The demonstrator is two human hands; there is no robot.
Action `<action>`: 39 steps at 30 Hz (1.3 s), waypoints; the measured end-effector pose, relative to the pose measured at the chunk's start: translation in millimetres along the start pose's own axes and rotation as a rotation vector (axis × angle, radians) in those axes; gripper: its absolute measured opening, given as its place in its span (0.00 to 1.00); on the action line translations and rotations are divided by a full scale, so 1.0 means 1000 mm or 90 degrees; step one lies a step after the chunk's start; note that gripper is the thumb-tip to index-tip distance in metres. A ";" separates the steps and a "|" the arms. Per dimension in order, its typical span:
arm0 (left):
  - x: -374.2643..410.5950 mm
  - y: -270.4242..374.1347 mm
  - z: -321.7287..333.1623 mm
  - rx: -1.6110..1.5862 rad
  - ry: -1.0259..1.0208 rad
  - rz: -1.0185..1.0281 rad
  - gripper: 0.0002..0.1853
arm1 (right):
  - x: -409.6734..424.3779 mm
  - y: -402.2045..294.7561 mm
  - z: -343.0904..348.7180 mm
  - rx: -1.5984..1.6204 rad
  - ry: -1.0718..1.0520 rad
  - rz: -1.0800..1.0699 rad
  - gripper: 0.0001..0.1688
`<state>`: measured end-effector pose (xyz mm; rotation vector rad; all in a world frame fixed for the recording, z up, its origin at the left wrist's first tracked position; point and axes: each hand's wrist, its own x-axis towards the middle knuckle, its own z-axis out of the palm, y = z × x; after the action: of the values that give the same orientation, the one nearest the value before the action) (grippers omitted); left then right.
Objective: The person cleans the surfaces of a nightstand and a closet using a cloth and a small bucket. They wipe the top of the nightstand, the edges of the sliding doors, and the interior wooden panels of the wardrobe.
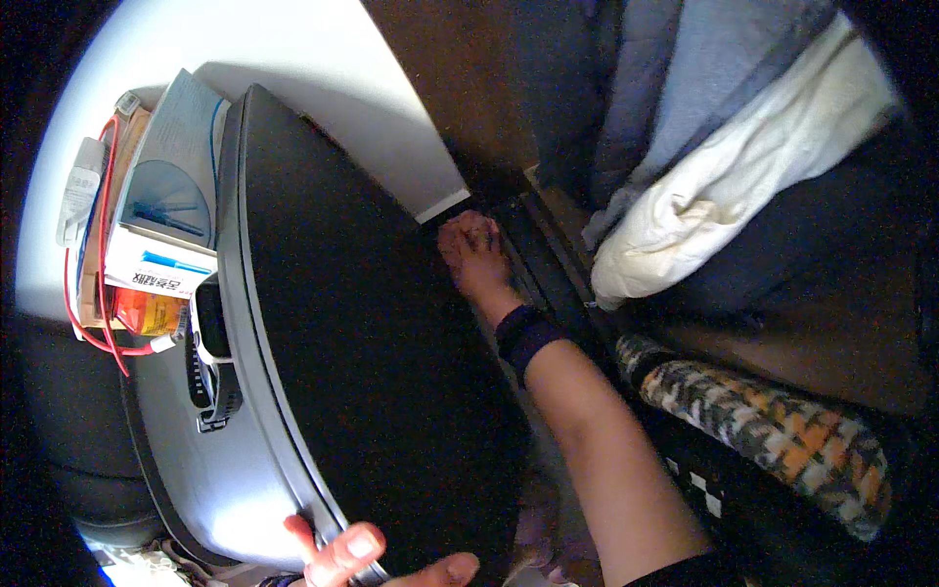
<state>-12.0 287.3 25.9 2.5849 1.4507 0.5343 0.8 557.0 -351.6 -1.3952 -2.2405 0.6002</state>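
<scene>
A small cabinet has a grey top (227, 469) with a raised rim and a broad dark panel (367, 315) beside it. My left hand (352, 554) is at the near end of that rim, its fingers spread across the edge and part of it cut off by the frame. My right hand (475, 246), a black band around its wrist, reaches to the panel's far right side, by the foot of a white wall. Its fingers are bent and blurred in shadow, so whether they grip anything is unclear.
On the grey top are a smartwatch (209, 323), an orange packet (150, 312), a white box (158, 260) bearing writing, a blue-grey booklet (176, 132) and a red cable (106, 198). White cloth (704, 213) hangs at right, above patterned fabric (770, 425). A white wall (308, 44) stands behind.
</scene>
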 end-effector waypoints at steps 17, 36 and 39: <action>0.005 0.009 0.002 -0.028 -0.008 -0.086 0.07 | -0.098 0.033 -0.011 -0.158 0.172 -0.032 0.32; 0.016 0.016 0.012 0.000 0.172 0.006 0.06 | -0.364 0.007 -0.109 -0.478 -0.139 -0.055 0.22; 0.008 0.014 0.009 0.005 0.176 0.004 0.06 | -0.409 -0.010 -0.114 -0.315 -0.176 0.016 0.22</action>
<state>6.6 286.9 23.6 2.6040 1.5233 0.9192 221.8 197.5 -306.1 -1.6524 -2.7264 0.2629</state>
